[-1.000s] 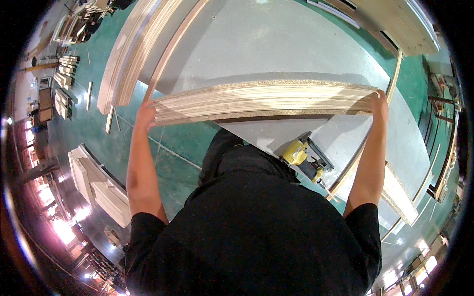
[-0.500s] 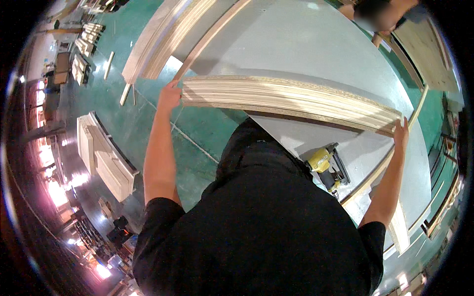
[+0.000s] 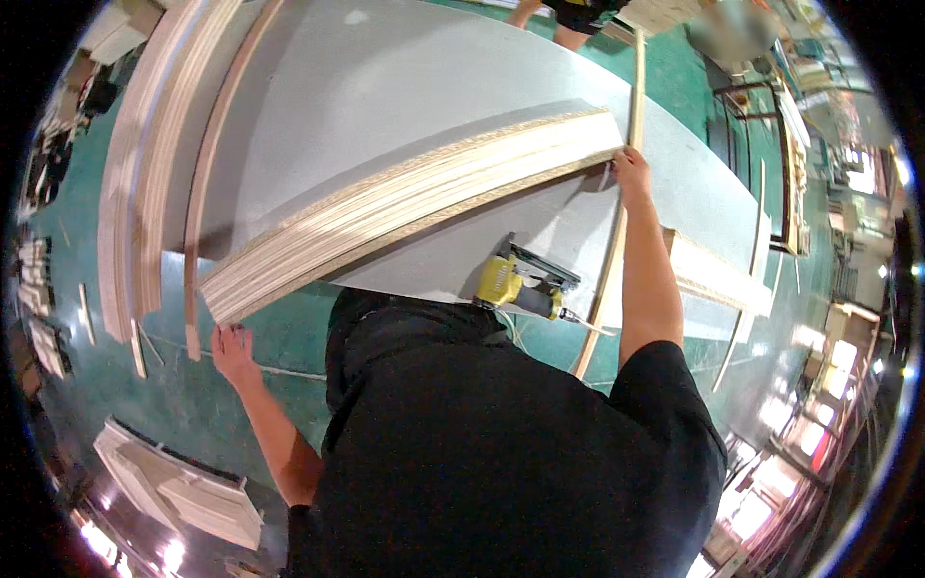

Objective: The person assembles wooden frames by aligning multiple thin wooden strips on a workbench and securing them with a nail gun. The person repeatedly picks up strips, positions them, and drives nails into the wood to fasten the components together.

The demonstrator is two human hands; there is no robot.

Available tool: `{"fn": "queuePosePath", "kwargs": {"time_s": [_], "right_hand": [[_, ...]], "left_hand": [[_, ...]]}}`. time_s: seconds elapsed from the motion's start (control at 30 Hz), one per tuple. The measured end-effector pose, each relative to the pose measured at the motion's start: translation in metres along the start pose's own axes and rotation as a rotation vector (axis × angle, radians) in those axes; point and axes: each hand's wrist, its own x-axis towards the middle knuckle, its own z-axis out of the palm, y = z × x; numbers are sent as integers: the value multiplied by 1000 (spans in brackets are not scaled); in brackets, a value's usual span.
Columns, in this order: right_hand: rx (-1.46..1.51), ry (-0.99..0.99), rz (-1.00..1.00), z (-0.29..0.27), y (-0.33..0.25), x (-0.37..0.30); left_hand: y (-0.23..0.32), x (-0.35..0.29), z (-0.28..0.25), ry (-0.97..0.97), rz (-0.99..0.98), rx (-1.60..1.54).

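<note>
A long stack of thin wooden boards (image 3: 414, 197) lies slanted across the grey tabletop (image 3: 385, 67), its left end jutting past the near edge. At its right end, my right hand (image 3: 632, 175) has its fingers closed on the lower corner. My left hand (image 3: 234, 354) is just below the left end, fingers stretched out and apart; whether the fingertips touch the boards I cannot tell. Between the stack and my body, a yellow and black nail gun (image 3: 520, 284) rests on the table with its hose at the handle end.
More stacked strips (image 3: 178, 144) and a single narrow strip (image 3: 214, 144) lie along the left. A long batten (image 3: 634, 96) crosses on the right, near a shorter board stack (image 3: 713, 270). Pale panels (image 3: 183, 491) sit at lower left. Another person (image 3: 578, 19) stands across the table.
My view has turned right, so the stack now slants up to the right. My left hand has opened and sits below the stack's end; my right hand stays at the other end.
</note>
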Motion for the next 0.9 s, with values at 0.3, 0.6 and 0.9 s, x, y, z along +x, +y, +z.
{"fn": "queuePosePath", "kwargs": {"time_s": [0.3,0.6,0.9], "right_hand": [[-104,0,26,-11,0,2],[-145,-47,147,-21,-32,-16],[-592,33,-395,-2,15,103]], "left_hand": [[-14,27,-6,36,38,7],[4,9,15,61,68,108],[5,75,-3,-25,493,544]]}}
